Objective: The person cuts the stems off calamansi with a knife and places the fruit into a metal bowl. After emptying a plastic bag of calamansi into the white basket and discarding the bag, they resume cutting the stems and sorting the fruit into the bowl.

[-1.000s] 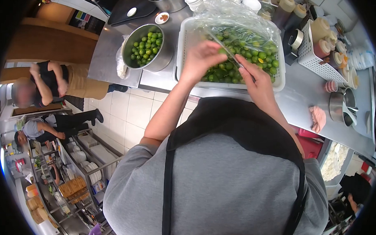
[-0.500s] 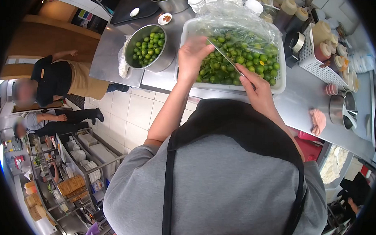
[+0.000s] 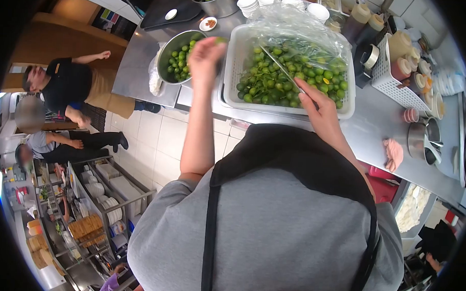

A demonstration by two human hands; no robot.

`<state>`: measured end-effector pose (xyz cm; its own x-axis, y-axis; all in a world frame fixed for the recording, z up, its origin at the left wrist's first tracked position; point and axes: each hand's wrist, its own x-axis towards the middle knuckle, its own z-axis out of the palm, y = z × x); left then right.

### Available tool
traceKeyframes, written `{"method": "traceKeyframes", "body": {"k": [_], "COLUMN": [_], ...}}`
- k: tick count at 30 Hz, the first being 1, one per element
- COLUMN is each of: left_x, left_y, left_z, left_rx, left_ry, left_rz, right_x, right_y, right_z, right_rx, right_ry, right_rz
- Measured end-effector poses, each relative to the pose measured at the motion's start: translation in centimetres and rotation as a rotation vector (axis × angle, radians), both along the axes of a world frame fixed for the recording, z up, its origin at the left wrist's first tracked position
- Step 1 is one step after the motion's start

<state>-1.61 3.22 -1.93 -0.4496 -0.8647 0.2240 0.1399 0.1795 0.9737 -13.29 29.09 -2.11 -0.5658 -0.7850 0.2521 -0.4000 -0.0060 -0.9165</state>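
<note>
The left hand (image 3: 205, 55), blurred by motion, holds a small green lime (image 3: 221, 40) at its fingertips, beside the rim of a metal pot (image 3: 165, 52) partly filled with limes. The right hand (image 3: 319, 102) grips a knife (image 3: 280, 67), its blade over the loose limes (image 3: 268, 82) in a white basket (image 3: 349, 111). Clear plastic (image 3: 298, 31) covers the basket's far part. Both containers rest on the metal surface (image 3: 371, 127).

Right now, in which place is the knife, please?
In the head view, the knife is in the right hand, its blade slanting over the green fruits in the white basket, right of the steel pot.
</note>
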Motion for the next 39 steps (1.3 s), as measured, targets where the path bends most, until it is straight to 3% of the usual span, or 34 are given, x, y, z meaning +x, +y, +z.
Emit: {"method": "traceKeyframes", "body": {"k": [1, 4, 7, 8, 11, 14, 15, 16, 20, 22, 23, 25, 29, 39], "left_x": [1.0, 2.7, 0.8, -0.1, -3.4, -5.9, -6.3, -6.5, -4.4, -2.8, -2.1, -1.0, -0.8, -1.9], "left_y": [-1.6, -3.7, -1.7, -0.4, 2.0, 1.1, 0.0, -0.1, 1.0, 1.2, 2.0, 3.9, 6.1, 7.5], "left_z": [0.6, 1.0, -0.9, -2.0, -3.5, -6.0, -8.5, -7.9, -3.5, -2.1, -1.3, 0.6, 1.0, 0.8], "left_rx": [-0.112, -0.87, -0.757, -0.9, -0.924, -0.988, -1.142, -1.152, -0.931, -0.355, -0.356, 0.359, 0.428, 0.317], "left_ry": [-0.079, -0.618, -0.652, -0.717, -1.113, -1.249, -1.212, -1.204, -1.049, -0.465, -0.47, -0.04, 0.115, 0.117], "left_rz": [0.114, 0.538, 0.105, 0.047, -0.166, -0.188, -0.133, -0.123, -0.136, -0.262, -0.269, -0.368, -0.429, -0.327], "right_x": [-0.1, -0.5, -0.6, -0.6, -0.3, -0.2, -0.3, -0.4, -0.7, -0.7, -0.5, -0.3, 0.2, 0.4], "right_y": [0.2, 0.4, 0.3, 0.2, 0.0, 0.2, 0.3, 0.3, 0.6, 0.6, 0.5, 0.2, -0.8, -0.9], "right_z": [-0.1, -0.3, -0.3, -0.3, 0.1, 0.5, 0.4, 0.3, 0.4, 0.1, 0.2, 0.3, 0.7, 0.3], "right_rx": [0.037, 0.054, 0.029, 0.018, 0.037, 0.058, 0.052, 0.041, 0.001, -0.007, -0.008, 0.016, -0.008, -0.007], "right_ry": [-0.069, -0.095, -0.044, -0.032, -0.078, -0.117, -0.074, -0.065, -0.086, -0.11, -0.116, -0.129, -0.106, -0.061], "right_rz": [-0.004, -0.019, -0.027, -0.019, -0.001, -0.001, -0.001, -0.003, -0.04, -0.049, -0.055, -0.009, 0.047, 0.057]}}
